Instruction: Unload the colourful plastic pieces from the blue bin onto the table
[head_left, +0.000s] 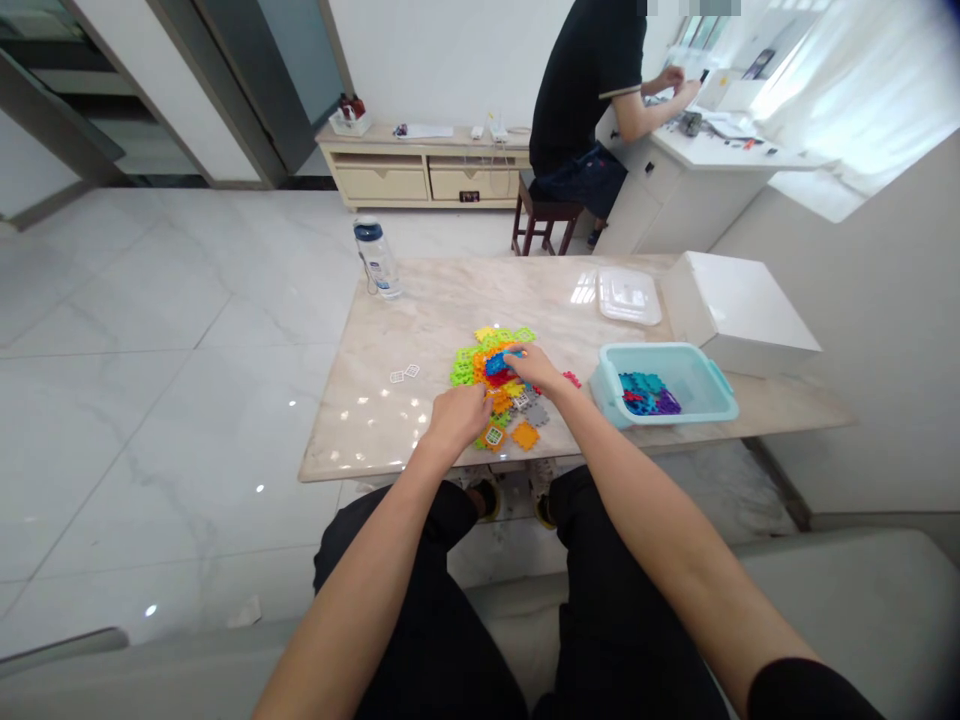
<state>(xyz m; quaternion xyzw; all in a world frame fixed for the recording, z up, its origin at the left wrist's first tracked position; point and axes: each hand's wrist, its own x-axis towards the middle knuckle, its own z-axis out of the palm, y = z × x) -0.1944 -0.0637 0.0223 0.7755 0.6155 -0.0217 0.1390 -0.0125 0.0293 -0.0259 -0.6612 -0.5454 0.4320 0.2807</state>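
A heap of interlocking plastic tiles (487, 375) in green, orange, red, yellow and grey lies on the marble tabletop (420, 330), near its front edge. My right hand (534, 368) reaches over the heap, its fingertips pinching a blue tile (498, 363). My left hand (457, 418) rests curled against the heap's lower left side, and its fingers hide whatever lies beneath them. Close to that hand lie a loose orange tile (525, 435) and a green-and-orange tile (493, 436).
A teal plastic basket (637, 350) holding blue and purple tiles stands to the right, beside a white box (739, 310) and a clear lid (628, 295). A water bottle (377, 258) stands at the far left corner. Beyond the table, a seated person (585, 100) works at a white desk (720, 150).
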